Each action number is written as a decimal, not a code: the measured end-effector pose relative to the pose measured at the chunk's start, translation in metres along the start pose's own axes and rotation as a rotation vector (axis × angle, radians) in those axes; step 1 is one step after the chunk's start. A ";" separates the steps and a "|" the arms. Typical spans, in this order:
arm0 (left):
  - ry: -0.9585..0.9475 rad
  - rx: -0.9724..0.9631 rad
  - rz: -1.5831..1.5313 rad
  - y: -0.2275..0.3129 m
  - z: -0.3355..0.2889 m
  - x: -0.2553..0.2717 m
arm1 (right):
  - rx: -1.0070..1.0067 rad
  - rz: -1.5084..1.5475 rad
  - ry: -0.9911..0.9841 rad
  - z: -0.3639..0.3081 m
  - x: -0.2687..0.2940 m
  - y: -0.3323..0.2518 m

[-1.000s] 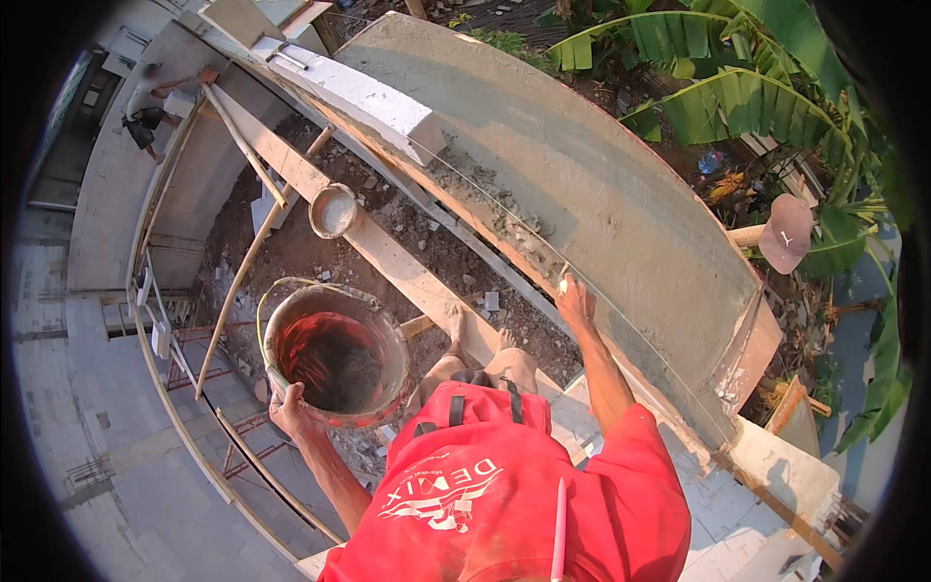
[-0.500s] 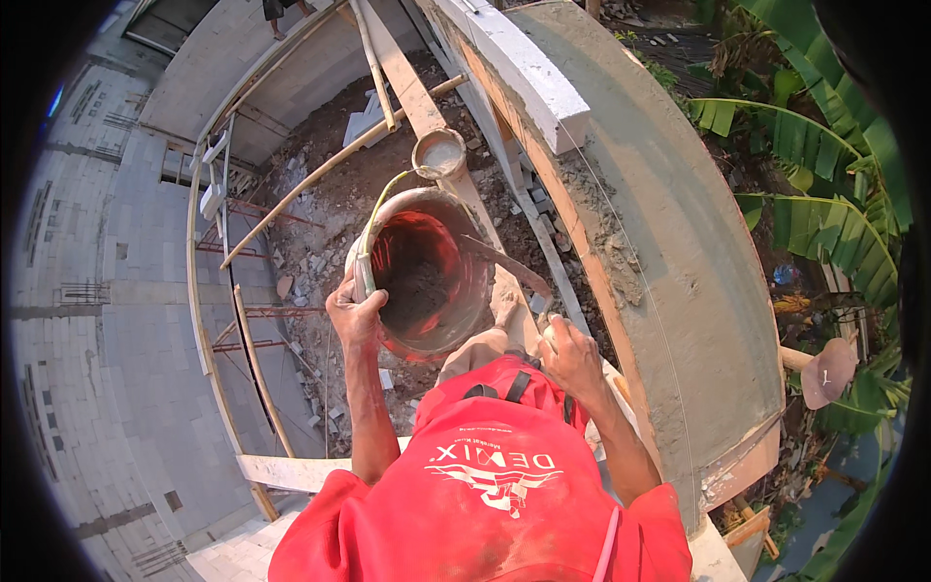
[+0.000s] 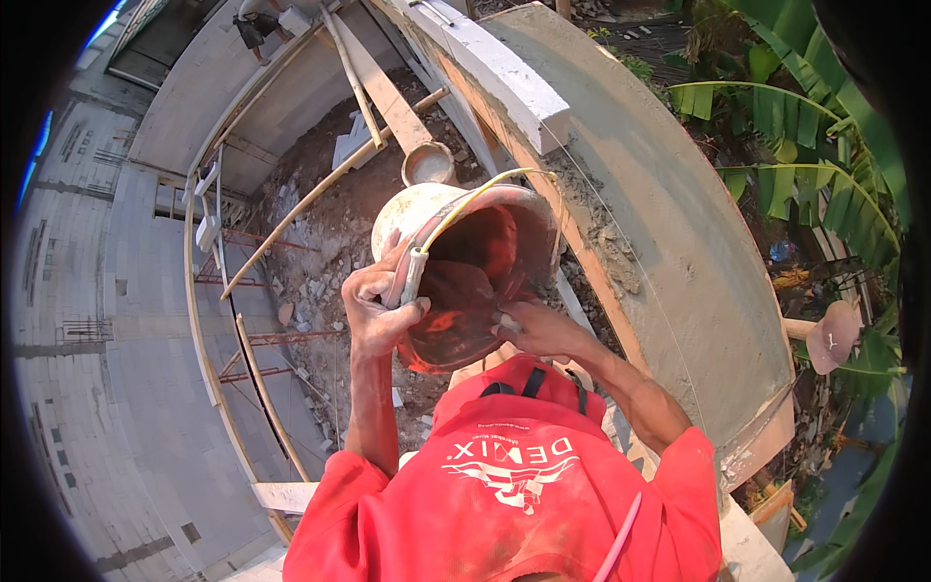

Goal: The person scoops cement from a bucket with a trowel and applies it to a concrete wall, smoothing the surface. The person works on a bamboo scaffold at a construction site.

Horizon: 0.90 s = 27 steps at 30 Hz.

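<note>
In front of me a mortar-stained bucket (image 3: 396, 221) is tilted, its mouth turned toward me and the right. My left hand (image 3: 381, 308) is closed on the bucket's rim and the pale grip of its yellowish wire handle (image 3: 475, 192). The inside is reddish and smeared with grey, with shadow deep within. My right hand (image 3: 543, 328) is closed and reaches into the bucket's mouth at the lower right. It holds the trowel seen in the earlier frame; the blade is now hard to make out inside. Beyond the bucket a small round bowl (image 3: 428, 163) sits on a plank.
On the right runs a wall top (image 3: 669, 262) coated in grey mortar, with a taut string above it. A white block (image 3: 514, 87) lies along its edge. The wooden plank (image 3: 383, 82) spans a rubble-strewn pit. Bamboo poles (image 3: 310, 204) stand left. Another person's legs (image 3: 257, 34) show far left.
The bucket has been lifted and tipped, its mouth swinging to the right. My right hand has moved left with the trowel into the bucket. The wire handle has swung across to the right.
</note>
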<state>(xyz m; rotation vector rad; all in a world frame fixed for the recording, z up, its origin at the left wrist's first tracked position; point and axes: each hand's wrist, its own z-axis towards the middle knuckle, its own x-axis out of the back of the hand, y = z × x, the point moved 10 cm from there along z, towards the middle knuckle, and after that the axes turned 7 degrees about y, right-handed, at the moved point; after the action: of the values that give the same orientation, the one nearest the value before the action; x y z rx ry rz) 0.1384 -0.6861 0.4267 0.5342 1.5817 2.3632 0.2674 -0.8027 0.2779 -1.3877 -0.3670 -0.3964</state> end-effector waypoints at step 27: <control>0.416 0.481 -0.320 -0.171 -0.077 0.087 | -1.056 0.122 0.710 -0.323 0.042 0.258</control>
<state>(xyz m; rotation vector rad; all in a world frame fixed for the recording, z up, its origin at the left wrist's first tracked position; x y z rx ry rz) 0.0265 -0.6507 0.2564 -0.1458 2.2406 1.9331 0.4333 -1.0887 0.0262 -2.1268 0.6091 -1.0238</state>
